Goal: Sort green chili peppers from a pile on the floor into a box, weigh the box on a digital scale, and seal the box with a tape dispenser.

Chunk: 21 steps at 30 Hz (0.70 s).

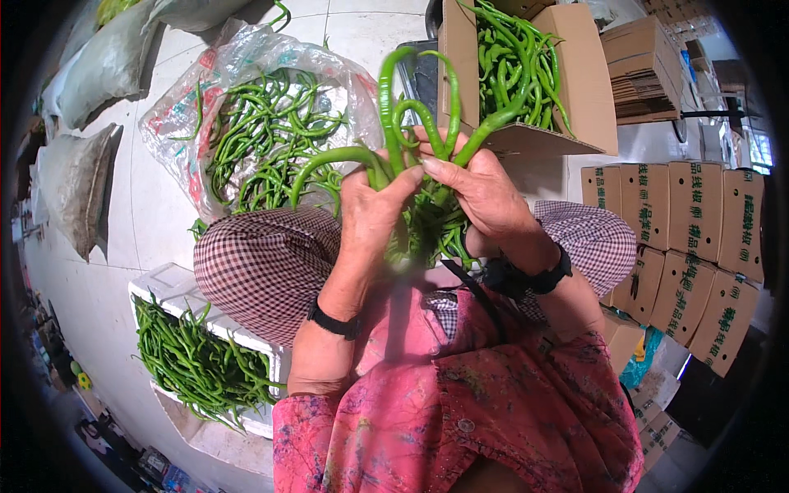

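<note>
Both my hands are raised above my lap, thumbs close together, gripping long green chili peppers. My left hand [368,205] is closed around the ends of a few, one of which curves out to the left. My right hand [486,191] is closed on others, including a thick chili pepper [496,127] that slants up to the right. The tall curved peppers [386,94] rise between the hands, and I cannot tell which hand bears each. Below my fingers lie more chili peppers [423,218], partly hidden by my hands.
A clear plastic sheet [177,127] with loose peppers is spread at far left. An open cardboard box [588,78] of peppers stands at far right. A white foam box [275,361] of peppers sits at near left. Stacked cartons [690,214] line the right; full sacks [74,189] lie left.
</note>
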Tool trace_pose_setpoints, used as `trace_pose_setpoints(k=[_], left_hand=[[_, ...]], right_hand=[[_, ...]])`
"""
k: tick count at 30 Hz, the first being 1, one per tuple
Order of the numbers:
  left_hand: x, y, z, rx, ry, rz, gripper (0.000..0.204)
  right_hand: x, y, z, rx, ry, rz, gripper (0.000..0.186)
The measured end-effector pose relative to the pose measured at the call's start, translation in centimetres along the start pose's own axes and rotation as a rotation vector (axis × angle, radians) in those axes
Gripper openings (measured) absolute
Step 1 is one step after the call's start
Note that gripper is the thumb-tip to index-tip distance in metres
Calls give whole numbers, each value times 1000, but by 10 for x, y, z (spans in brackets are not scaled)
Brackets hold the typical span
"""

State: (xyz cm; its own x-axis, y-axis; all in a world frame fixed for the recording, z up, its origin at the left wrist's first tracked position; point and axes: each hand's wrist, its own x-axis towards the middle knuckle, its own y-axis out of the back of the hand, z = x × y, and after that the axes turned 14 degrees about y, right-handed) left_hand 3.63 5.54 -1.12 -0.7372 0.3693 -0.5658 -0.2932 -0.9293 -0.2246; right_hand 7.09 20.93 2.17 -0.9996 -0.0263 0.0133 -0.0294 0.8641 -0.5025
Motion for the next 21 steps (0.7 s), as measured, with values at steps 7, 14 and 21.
trace_pose_setpoints(k=[7, 14, 21], left_hand=[[-2, 3, 1, -189, 63, 8, 14], [-1, 12, 7, -116, 22, 7, 20], [-7, 1, 8, -87, -35, 55, 33]], right_hand=[[-7, 7, -10, -393, -38, 177, 26], [-15, 15, -19, -454, -57, 188, 31], [-15, 14, -17, -455, -41, 242, 33]])
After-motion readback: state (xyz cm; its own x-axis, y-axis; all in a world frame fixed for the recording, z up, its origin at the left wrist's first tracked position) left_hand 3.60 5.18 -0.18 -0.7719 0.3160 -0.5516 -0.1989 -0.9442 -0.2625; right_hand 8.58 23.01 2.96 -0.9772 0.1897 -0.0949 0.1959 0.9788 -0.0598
